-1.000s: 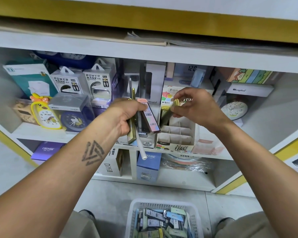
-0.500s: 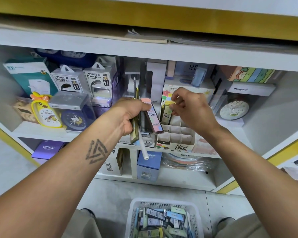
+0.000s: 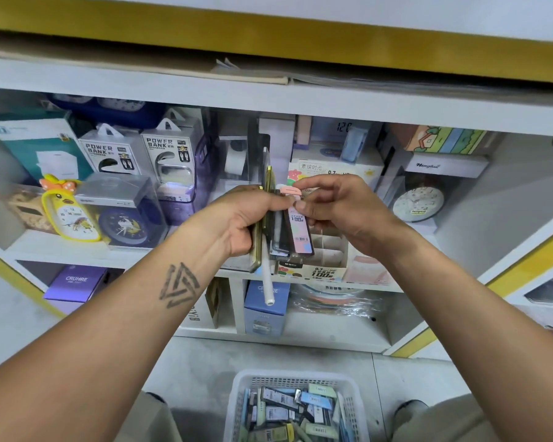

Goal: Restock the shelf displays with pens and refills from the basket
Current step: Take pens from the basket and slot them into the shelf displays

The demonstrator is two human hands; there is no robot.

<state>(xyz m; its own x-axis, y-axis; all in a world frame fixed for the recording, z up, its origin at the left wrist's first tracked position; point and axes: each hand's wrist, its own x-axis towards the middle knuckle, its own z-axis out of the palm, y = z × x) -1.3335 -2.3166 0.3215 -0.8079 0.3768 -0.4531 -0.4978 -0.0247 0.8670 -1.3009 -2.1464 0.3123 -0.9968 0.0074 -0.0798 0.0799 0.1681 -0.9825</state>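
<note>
My left hand point(image 3: 246, 218) grips a bundle of refill packs point(image 3: 280, 237) and a white pen point(image 3: 266, 275) that hangs down from it, held upright in front of the shelf. My right hand point(image 3: 336, 208) pinches the top of the pink-capped refill pack point(image 3: 296, 218) at the right side of that bundle. Behind both hands stands the divided display box point(image 3: 326, 250) labelled 0.7 and 100, on the middle shelf. The white basket point(image 3: 292, 406) with several refill packs sits on the floor below.
Power bank boxes point(image 3: 138, 151), a yellow clock point(image 3: 69, 215) and a blue clock point(image 3: 123, 226) fill the shelf's left side. A white round clock point(image 3: 417, 204) stands at the right. Purple point(image 3: 75, 282) and blue boxes point(image 3: 265, 306) occupy the lower shelf. My knees flank the basket.
My right hand left the yellow pack in the display box and moved left to the bundle, where it now pinches the pink-capped pack. The left hand barely moved.
</note>
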